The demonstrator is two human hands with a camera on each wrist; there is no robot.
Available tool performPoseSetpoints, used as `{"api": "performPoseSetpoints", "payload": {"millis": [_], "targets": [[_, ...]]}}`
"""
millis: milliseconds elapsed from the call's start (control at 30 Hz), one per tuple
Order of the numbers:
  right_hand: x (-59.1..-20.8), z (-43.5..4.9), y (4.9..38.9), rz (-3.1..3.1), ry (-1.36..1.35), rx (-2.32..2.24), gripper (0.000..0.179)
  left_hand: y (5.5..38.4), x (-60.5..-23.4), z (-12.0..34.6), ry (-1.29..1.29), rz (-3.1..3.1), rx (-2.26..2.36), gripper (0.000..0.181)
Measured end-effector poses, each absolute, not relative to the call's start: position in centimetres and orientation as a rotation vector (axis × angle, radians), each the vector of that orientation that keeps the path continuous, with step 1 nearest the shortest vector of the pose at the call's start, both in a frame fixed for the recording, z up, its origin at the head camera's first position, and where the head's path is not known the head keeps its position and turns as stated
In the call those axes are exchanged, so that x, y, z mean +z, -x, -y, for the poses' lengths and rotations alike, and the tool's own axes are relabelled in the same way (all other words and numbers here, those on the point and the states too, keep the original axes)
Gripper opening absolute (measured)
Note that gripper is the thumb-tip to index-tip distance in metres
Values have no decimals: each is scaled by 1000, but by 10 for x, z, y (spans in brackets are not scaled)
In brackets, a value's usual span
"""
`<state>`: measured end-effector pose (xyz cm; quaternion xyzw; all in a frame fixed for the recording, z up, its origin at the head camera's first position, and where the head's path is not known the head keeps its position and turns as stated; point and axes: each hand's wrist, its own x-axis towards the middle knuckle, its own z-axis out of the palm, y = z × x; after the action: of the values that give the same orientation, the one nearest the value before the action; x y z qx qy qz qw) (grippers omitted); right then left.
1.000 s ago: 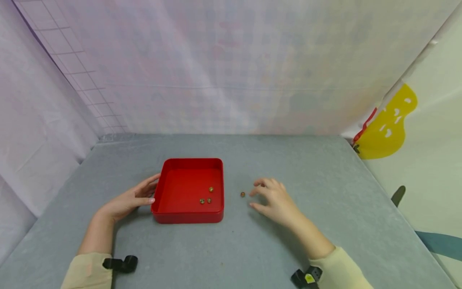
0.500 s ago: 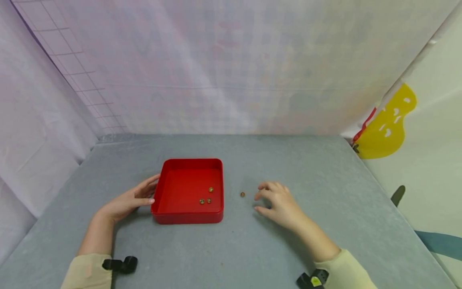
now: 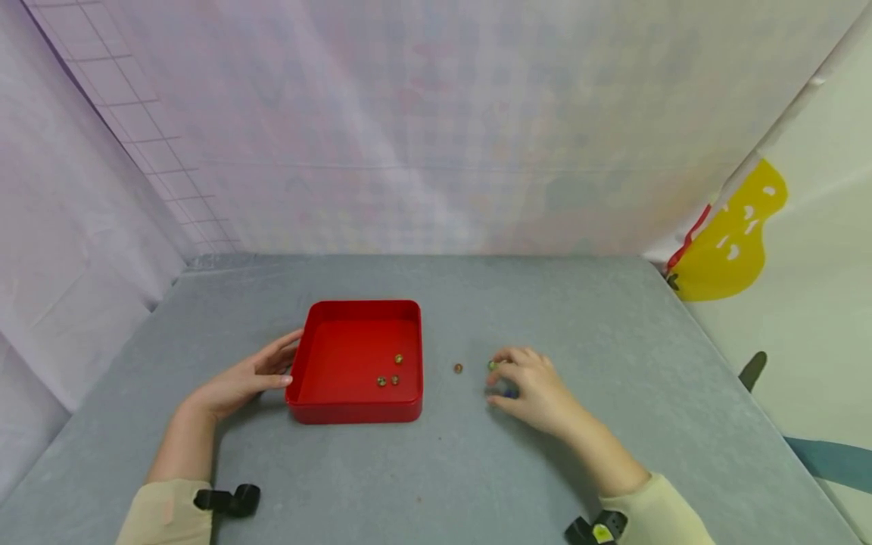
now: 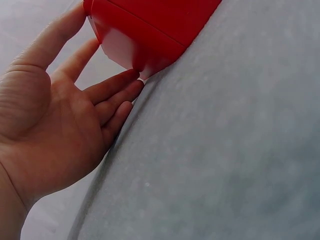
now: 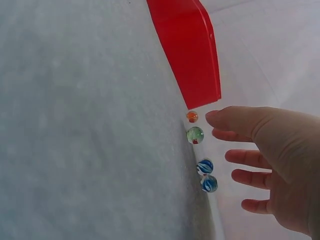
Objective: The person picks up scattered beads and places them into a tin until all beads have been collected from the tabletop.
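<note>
My left hand [image 3: 241, 382] rests against the left side of a square red tray [image 3: 354, 412], its fingers extended along the tray wall. In the left wrist view the fingertips of this hand [image 4: 60, 110] meet the tray's corner [image 4: 135, 42]. Three small marbles [image 3: 398, 359] lie inside the tray, towards its front right. Right of it, my right hand [image 3: 534, 390] hovers low with fingers spread, gripping nothing. By its fingers, the right wrist view shows an orange marble [image 5: 192, 116], a larger green marble [image 5: 195, 135] and two blue swirled marbles [image 5: 204, 167].
A grey cloth covers the table [image 3: 327, 484]. White patterned curtains [image 3: 436, 129] enclose the back and sides, and a yellow printed shape [image 3: 732, 242] shows on the right one. Black wrist cameras [image 3: 232, 499] sit on both sleeves.
My right hand has drawn back slightly to the right, away from the orange marble. A green marble and a bit of blue now show by its fingers. The left hand and tray stay put.
</note>
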<state>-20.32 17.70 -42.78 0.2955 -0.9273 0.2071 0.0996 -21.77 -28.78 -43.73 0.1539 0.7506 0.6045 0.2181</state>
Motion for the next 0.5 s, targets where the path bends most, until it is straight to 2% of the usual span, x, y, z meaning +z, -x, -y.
{"api": "performPoseSetpoints", "payload": {"millis": [500], "targets": [[-430, -181, 204, 2828, -881, 571, 20, 218, -439, 288, -441, -2084, 1669, 75]]}}
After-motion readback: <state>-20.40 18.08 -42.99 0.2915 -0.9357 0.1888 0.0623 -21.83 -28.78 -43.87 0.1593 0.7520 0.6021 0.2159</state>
